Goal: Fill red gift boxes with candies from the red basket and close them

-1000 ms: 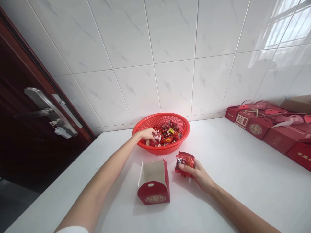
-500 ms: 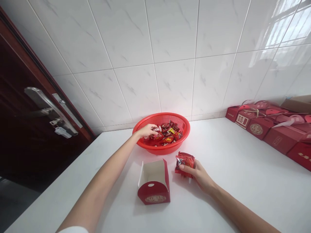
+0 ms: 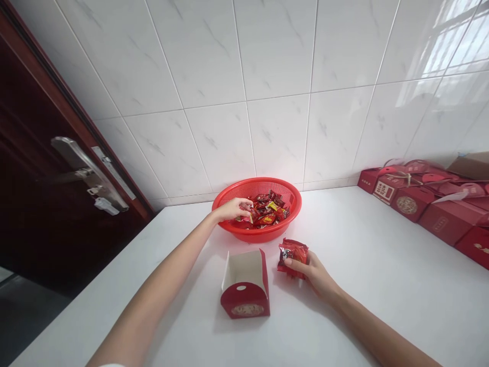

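A red plastic basket holds several wrapped candies in red, brown and yellow wrappers. My left hand reaches over its left rim, fingers curled around a wrapped candy that they partly hide. To the right of the open gift box, my right hand grips red candy packets, thumb across the front; how many is unclear. Between my forearms stands the dark red paper gift box, its top open and its pale inside showing. A round handle hole and a gold emblem mark its front.
Several closed red gift boxes line the right side of the white table. Behind them is a brown carton. White tiles rise behind the table; a dark wooden door with a metal handle stands at left.
My left hand shifts slightly among the candies in the basket, its fingers now lower. My right hand keeps its packets. The whole view slides a little, moving things rightward in the picture.
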The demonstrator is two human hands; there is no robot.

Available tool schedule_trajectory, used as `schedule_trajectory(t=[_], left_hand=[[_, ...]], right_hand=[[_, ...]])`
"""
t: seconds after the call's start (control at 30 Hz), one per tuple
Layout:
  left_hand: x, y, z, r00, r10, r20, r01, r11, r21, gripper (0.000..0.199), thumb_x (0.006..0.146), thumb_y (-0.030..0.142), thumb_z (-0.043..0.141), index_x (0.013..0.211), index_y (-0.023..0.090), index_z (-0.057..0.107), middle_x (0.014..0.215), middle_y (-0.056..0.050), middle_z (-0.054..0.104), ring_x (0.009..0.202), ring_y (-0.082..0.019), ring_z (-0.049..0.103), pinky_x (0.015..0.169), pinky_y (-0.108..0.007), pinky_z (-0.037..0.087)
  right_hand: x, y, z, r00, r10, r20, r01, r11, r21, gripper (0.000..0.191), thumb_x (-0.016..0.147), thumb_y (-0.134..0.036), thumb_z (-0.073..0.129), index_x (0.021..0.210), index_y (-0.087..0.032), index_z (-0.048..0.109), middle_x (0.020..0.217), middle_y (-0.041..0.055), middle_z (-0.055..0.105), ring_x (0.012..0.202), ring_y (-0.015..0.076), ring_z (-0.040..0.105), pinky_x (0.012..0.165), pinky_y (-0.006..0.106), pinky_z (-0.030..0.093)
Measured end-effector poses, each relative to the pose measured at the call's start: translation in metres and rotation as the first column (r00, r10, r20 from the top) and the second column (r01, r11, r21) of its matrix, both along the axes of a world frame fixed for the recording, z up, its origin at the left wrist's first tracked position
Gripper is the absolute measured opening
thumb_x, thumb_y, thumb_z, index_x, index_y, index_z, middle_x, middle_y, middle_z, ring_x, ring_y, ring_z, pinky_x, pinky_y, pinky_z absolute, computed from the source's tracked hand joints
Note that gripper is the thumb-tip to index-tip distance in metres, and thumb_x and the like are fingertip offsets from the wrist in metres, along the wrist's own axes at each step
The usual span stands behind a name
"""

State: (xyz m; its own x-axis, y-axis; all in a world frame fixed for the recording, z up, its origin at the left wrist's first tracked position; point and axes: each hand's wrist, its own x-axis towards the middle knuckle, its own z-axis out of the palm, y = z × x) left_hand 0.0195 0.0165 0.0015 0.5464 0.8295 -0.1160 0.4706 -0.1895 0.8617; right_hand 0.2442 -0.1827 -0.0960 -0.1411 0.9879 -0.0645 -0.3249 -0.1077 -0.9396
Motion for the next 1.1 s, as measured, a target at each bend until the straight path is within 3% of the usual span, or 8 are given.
schedule_trajectory(t=[0.13,0.27,0.4,0.53,0.63,0.8,0.93,1.1], left_hand=[[0.001,-0.016,0.008,0.996,0.020,0.091,-0.023,0.999,0.041,0.051,0.060,0.042,0.086,0.101,0.014,0.071,0.098,-0.009,0.071,0.082,-0.019,0.065,0.067,-0.029,0.052],[0.013,-0.045,0.020,0.984,-0.012,0.180,0.003,0.999,0.048,0.056,0.065,0.051,0.085,0.102,0.012,0.069,0.092,-0.010,0.074,0.080,-0.019,0.067,0.072,-0.032,0.055],[0.035,-0.082,0.033,0.953,-0.154,0.260,0.147,0.988,0.045,0.047,0.073,0.047,0.083,0.103,0.014,0.069,0.095,-0.010,0.076,0.080,-0.019,0.070,0.072,-0.032,0.057],[0.054,-0.107,0.037,0.939,-0.288,0.187,0.274,0.957,0.098,0.033,0.079,0.034,0.078,0.105,0.015,0.071,0.094,-0.007,0.075,0.081,-0.019,0.070,0.074,-0.031,0.057],[0.061,-0.114,0.033,0.940,-0.317,0.130,0.293,0.940,0.176,0.028,0.081,0.027,0.073,0.107,0.015,0.071,0.095,-0.006,0.073,0.090,-0.019,0.069,0.082,-0.031,0.055],[0.064,-0.119,0.029,0.959,-0.279,0.054,0.261,0.939,0.222,0.028,0.082,0.030,0.072,0.106,0.016,0.071,0.098,-0.006,0.073,0.095,-0.020,0.068,0.084,-0.032,0.054],[0.068,-0.125,0.032,0.962,-0.270,-0.034,0.268,0.921,0.282,0.023,0.083,0.030,0.070,0.101,0.016,0.072,0.098,-0.005,0.073,0.094,-0.020,0.068,0.083,-0.031,0.052],[0.073,-0.129,0.036,0.960,-0.273,-0.062,0.280,0.924,0.259,0.016,0.083,0.029,0.069,0.093,0.017,0.071,0.092,-0.003,0.073,0.088,-0.019,0.068,0.080,-0.030,0.052]], right_hand=[[0.000,0.000,0.003,1.000,-0.018,0.002,0.018,1.000,0.008,0.047,0.072,-0.049,0.085,0.097,-0.015,0.065,0.081,0.0038,0.068,0.069,0.0145,0.059,0.064,0.028,0.045],[0.004,-0.001,0.015,0.999,-0.032,-0.019,0.033,0.999,0.042,0.044,0.070,-0.049,0.086,0.089,-0.015,0.066,0.078,0.0040,0.067,0.064,0.0143,0.059,0.064,0.030,0.047],[0.006,-0.004,0.029,0.996,-0.044,-0.075,0.050,0.995,0.086,0.040,0.070,-0.047,0.085,0.088,-0.015,0.067,0.078,0.0032,0.067,0.061,0.0137,0.060,0.064,0.030,0.047],[0.004,-0.006,0.031,0.994,-0.039,-0.101,0.049,0.994,0.096,0.037,0.072,-0.045,0.085,0.087,-0.016,0.067,0.078,0.0028,0.066,0.061,0.0140,0.061,0.063,0.029,0.048],[0.003,-0.006,0.028,0.995,-0.027,-0.100,0.037,0.994,0.098,0.038,0.074,-0.045,0.084,0.093,-0.016,0.068,0.081,0.0036,0.067,0.063,0.0148,0.062,0.062,0.030,0.049],[0.003,-0.006,0.026,0.994,-0.010,-0.112,0.025,0.991,0.130,0.038,0.077,-0.045,0.082,0.100,-0.017,0.069,0.087,0.0044,0.068,0.063,0.0131,0.061,0.062,0.029,0.050],[0.003,-0.006,0.026,0.992,-0.012,-0.124,0.029,0.990,0.140,0.038,0.076,-0.047,0.082,0.097,-0.017,0.070,0.082,0.0036,0.066,0.062,0.0138,0.062,0.058,0.028,0.050],[0.001,-0.007,0.028,0.993,-0.024,-0.119,0.040,0.990,0.133,0.042,0.072,-0.048,0.084,0.094,-0.016,0.069,0.081,0.0039,0.067,0.061,0.0145,0.062,0.057,0.029,0.051]])
